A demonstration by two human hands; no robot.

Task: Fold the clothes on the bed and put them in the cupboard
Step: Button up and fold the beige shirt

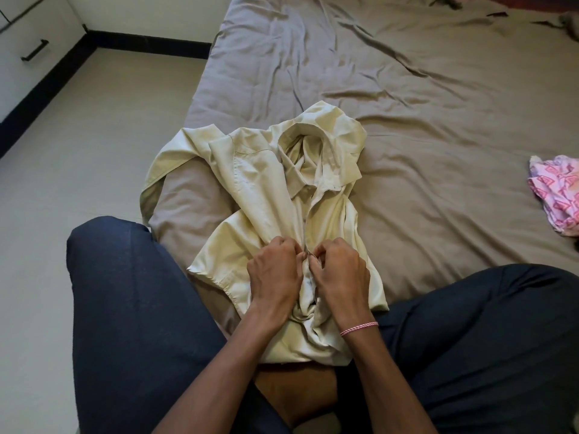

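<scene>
Shirt: A pale cream shirt (260,189) is lying crumpled on the near part of the bed, right in front of the person. Its bottom end is sitting between the person's legs.
Collar: The collar (300,142) is pointing away, up the bed.
Sleeve: One sleeve (163,164) is hanging over the bed's left edge.
Left hand: The left hand (274,270) is curling its fingers and pinching the shirt's front edge, low down on the shirt.
Right hand: The right hand (341,270) is pinching the other front edge in the same way. The two hands are sitting side by side, almost touching at the fingertips.
Thread band: A pink and white thread band (358,328) is going around the right wrist.
Bed: The bed (438,104) is wearing a wrinkly grey-brown sheet.
Pink cloth: A pink cloth (557,195) with a pattern is lying bunched on the bed at the right side, well apart from the shirt.
Cupboard: A white cupboard (28,42) with a black handle (34,50) is standing at the far left, across the floor (78,151) from the bed.
Legs: The person is wearing dark blue trousers. The left leg (131,292) is sticking out over the floor, and the right leg (485,339) is resting on the bed.
</scene>
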